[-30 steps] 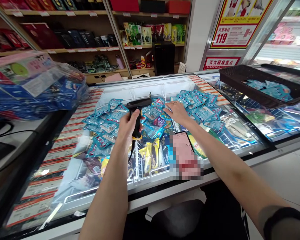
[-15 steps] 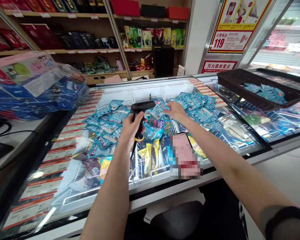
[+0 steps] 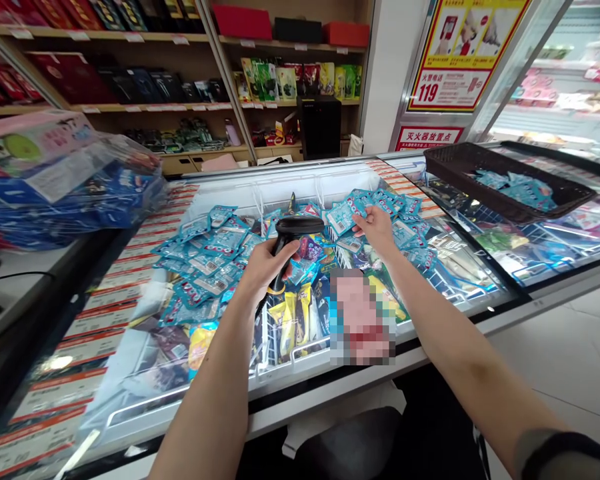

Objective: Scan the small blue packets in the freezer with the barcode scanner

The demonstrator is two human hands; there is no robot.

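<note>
My left hand [image 3: 269, 267] is wrapped around the grip of a black barcode scanner [image 3: 300, 227], whose head points right. Between the fingertips of my right hand [image 3: 379, 232] is the edge of a small blue snack packet [image 3: 344, 215], its white label facing me. That packet is just above the right-hand pile of blue packets [image 3: 414, 233]. To the left of the scanner a larger pile of similar packets [image 3: 215, 247] spreads over the freezer's glass. Part of the scanner's grip is hidden by my fingers.
A phone [image 3: 363, 317], blurred out, lies at the front edge of the chest freezer [image 3: 325, 393]. Yellow-wrapped ice creams [image 3: 296, 313] show in a wire basket. A dark basket [image 3: 510, 180] with blue packets stands right; plastic-wrapped boxes [image 3: 70, 173] stand left.
My right hand has moved right, toward the right pile, and a blue packet now shows clearly in its fingers. My left hand still holds the scanner. The view has shifted slightly.
</note>
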